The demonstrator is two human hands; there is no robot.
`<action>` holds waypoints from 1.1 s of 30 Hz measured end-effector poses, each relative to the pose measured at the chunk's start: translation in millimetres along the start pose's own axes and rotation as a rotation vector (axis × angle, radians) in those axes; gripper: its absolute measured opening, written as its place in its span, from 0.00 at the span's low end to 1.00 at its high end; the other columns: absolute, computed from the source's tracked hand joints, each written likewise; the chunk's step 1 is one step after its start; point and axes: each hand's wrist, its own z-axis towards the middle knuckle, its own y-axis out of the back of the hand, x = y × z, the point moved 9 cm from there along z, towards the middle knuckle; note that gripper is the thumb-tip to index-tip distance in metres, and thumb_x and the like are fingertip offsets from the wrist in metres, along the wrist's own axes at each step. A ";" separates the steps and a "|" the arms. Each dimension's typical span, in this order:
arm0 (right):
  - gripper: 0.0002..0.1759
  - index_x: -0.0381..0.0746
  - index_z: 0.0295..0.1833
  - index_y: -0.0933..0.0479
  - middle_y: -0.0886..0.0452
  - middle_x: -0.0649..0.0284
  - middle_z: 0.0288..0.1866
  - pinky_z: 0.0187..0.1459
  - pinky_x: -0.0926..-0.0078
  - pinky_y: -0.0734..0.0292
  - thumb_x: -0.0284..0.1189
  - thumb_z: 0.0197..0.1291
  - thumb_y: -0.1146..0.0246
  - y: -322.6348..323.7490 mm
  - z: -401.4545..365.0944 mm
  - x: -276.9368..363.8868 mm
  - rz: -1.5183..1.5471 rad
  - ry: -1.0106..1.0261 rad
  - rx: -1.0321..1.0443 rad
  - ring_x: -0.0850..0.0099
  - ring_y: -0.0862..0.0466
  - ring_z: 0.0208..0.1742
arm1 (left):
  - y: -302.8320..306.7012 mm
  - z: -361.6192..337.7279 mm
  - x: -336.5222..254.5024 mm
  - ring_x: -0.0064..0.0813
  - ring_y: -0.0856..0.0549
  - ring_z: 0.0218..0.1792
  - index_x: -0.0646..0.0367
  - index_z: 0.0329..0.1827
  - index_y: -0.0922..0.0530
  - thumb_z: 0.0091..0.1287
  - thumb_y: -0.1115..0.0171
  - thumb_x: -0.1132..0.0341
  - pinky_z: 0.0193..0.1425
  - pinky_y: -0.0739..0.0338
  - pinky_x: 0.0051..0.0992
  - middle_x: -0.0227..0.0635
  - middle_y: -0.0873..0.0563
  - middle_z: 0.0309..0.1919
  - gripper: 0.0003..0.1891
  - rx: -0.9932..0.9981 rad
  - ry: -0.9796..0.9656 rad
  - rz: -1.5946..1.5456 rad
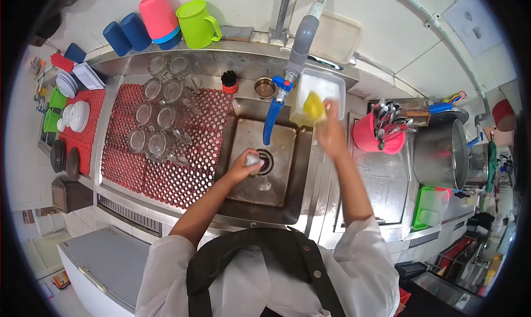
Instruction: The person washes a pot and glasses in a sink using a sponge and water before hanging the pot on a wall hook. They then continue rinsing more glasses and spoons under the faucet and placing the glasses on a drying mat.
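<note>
My left hand (241,166) is closed around a small, clear, glass-like piece (253,160) over the sink (249,192), near the drain (266,161). Most of that piece is hidden by the fingers, so its exact kind does not show. Blurred by motion, my right hand (330,130) grips a yellow sponge (314,107) at the front of a clear plastic tub (340,93) with whitish suds. A blue tap hose (271,123) hangs over the sink between my hands.
Several glass mugs (157,144) stand upside down on a red perforated mat (124,151) at left. A black brush (229,80) and a small metal bowl (265,88) sit behind the sink. Rightward are a pink cutlery basket (365,134) and a large pot (440,154).
</note>
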 end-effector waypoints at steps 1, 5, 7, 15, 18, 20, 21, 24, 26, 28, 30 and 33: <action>0.28 0.42 0.58 0.39 0.33 0.46 0.56 0.44 0.56 0.29 0.23 0.48 0.44 16.6 19.4 5.5 0.031 -0.190 0.150 0.50 0.24 0.46 | -4.1 3.4 5.0 0.19 0.22 0.26 0.54 0.40 0.35 0.58 0.37 0.64 0.25 0.24 0.21 0.30 0.23 0.27 0.15 -0.025 0.053 -0.070; 0.20 0.38 0.51 0.33 0.31 0.49 0.50 0.44 0.58 0.31 0.29 0.51 0.42 46.9 56.4 48.4 -0.144 0.015 0.057 0.50 0.28 0.49 | -12.9 12.5 -17.4 0.19 0.25 0.23 0.55 0.34 0.36 0.52 0.32 0.62 0.27 0.27 0.21 0.28 0.23 0.25 0.18 -0.109 0.106 -0.062; 0.18 0.38 0.48 0.31 0.30 0.50 0.47 0.45 0.59 0.33 0.32 0.52 0.41 55.9 60.7 111.0 0.258 0.044 -0.082 0.51 0.30 0.49 | -7.0 18.8 -18.0 0.17 0.26 0.23 0.55 0.32 0.35 0.49 0.29 0.62 0.28 0.29 0.19 0.26 0.24 0.23 0.20 -0.122 -0.036 0.276; 0.13 0.40 0.33 0.28 0.30 0.61 0.32 0.35 0.61 0.42 0.39 0.51 0.40 18.9 52.4 197.4 -0.317 0.202 -0.445 0.59 0.31 0.36 | -5.1 27.4 -1.7 0.33 0.21 0.25 0.55 0.39 0.39 0.36 0.26 0.59 0.32 0.27 0.30 0.38 0.22 0.23 0.31 -0.254 -0.147 0.378; 0.13 0.41 0.27 0.29 0.30 0.64 0.28 0.34 0.63 0.44 0.39 0.51 0.39 12.7 57.4 188.8 -0.348 0.184 -0.533 0.60 0.32 0.34 | -7.5 22.7 -19.4 0.32 0.20 0.23 0.56 0.44 0.41 0.38 0.28 0.63 0.28 0.26 0.29 0.39 0.21 0.23 0.33 -0.216 -0.143 0.320; 0.14 0.41 0.24 0.30 0.30 0.64 0.26 0.34 0.63 0.45 0.39 0.51 0.39 20.1 55.4 191.4 -0.358 0.161 -0.663 0.60 0.32 0.34 | -8.2 21.5 -25.5 0.31 0.20 0.21 0.57 0.45 0.41 0.39 0.29 0.65 0.26 0.27 0.28 0.39 0.21 0.22 0.33 -0.200 -0.136 0.290; 0.14 0.41 0.22 0.30 0.30 0.64 0.25 0.34 0.63 0.45 0.38 0.51 0.39 23.4 52.2 192.7 -0.361 0.149 -0.728 0.59 0.32 0.33 | -8.1 22.5 -27.9 0.30 0.20 0.20 0.57 0.46 0.41 0.39 0.29 0.66 0.25 0.27 0.28 0.39 0.21 0.22 0.33 -0.198 -0.157 0.289; 0.14 0.40 0.21 0.30 0.30 0.64 0.24 0.34 0.61 0.45 0.37 0.52 0.39 22.6 54.0 160.3 -0.260 -0.050 -0.684 0.59 0.33 0.33 | -8.2 27.6 -35.4 0.30 0.21 0.19 0.57 0.47 0.41 0.39 0.30 0.68 0.24 0.27 0.28 0.39 0.21 0.21 0.33 -0.200 -0.190 0.332; 0.14 0.40 0.21 0.30 0.31 0.63 0.23 0.34 0.61 0.45 0.36 0.53 0.40 20.9 56.7 165.1 -0.266 0.053 -0.688 0.59 0.33 0.33 | -8.1 27.1 -37.5 0.29 0.20 0.23 0.58 0.47 0.39 0.39 0.30 0.69 0.28 0.26 0.27 0.39 0.20 0.23 0.32 -0.188 -0.160 0.326; 0.15 0.39 0.20 0.30 0.31 0.63 0.22 0.34 0.62 0.45 0.36 0.54 0.41 22.6 60.7 165.1 -0.204 0.119 -0.657 0.59 0.33 0.33 | -10.2 27.8 -41.0 0.28 0.19 0.31 0.59 0.46 0.37 0.39 0.30 0.70 0.37 0.25 0.26 0.39 0.19 0.28 0.31 -0.151 -0.097 0.273; 0.16 0.38 0.19 0.30 0.31 0.63 0.21 0.34 0.63 0.45 0.36 0.54 0.41 25.1 64.4 159.4 -0.075 0.148 -0.583 0.60 0.33 0.33 | -9.4 28.4 -48.2 0.27 0.19 0.31 0.59 0.46 0.36 0.38 0.29 0.70 0.37 0.25 0.25 0.38 0.19 0.28 0.30 -0.184 -0.123 0.337; 0.17 0.38 0.17 0.30 0.32 0.62 0.20 0.34 0.64 0.46 0.36 0.53 0.40 28.2 64.3 161.1 0.018 0.249 -0.518 0.62 0.34 0.32 | -11.9 31.5 -46.5 0.26 0.19 0.31 0.58 0.44 0.34 0.38 0.28 0.70 0.38 0.26 0.25 0.35 0.19 0.29 0.29 -0.194 -0.164 0.342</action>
